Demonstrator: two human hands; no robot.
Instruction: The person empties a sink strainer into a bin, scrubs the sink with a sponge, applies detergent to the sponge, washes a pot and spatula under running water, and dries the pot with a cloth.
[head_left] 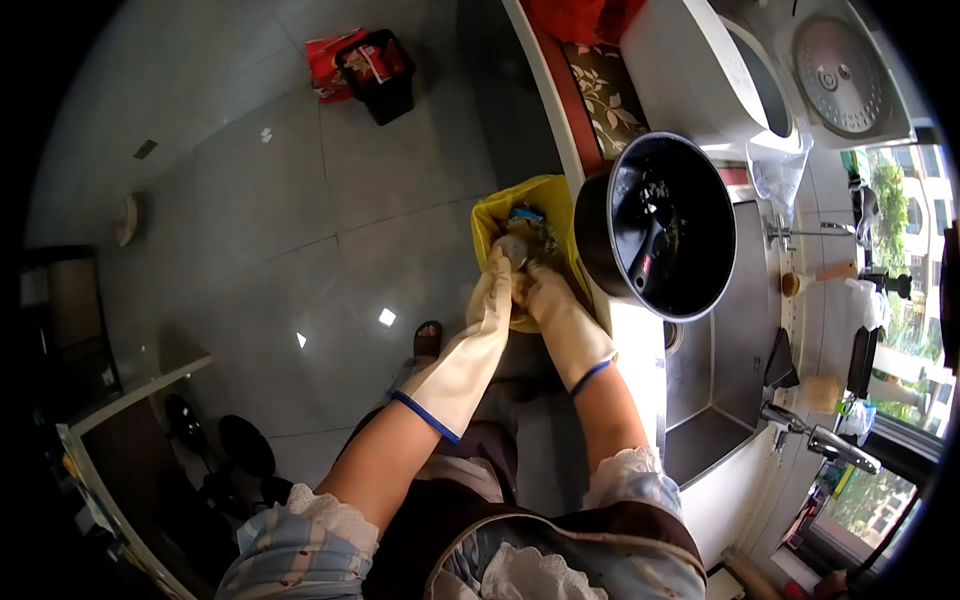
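Both my hands wear cream rubber gloves with blue cuffs. They are inside the mouth of a bin lined with a yellow bag [487, 222], close together above the rubbish. My left hand [490, 292] has its fingers closed at a pale, rounded object [514, 249], whose kind I cannot make out. My right hand [548, 292] is beside it, its fingers bent down and blurred. Scraps and a blue wrapper [526, 214] lie in the bag. To the right, a large black pot [590, 225] holds a black-handled utensil [649, 258] and pale residue.
A steel sink [735, 350] and tap [843, 448] are at the right. A white tub [690, 75] stands behind the pot. On the tiled floor sits a black basket [387, 95] with red packets. A scrubbing brush [815, 279] lies by the window.
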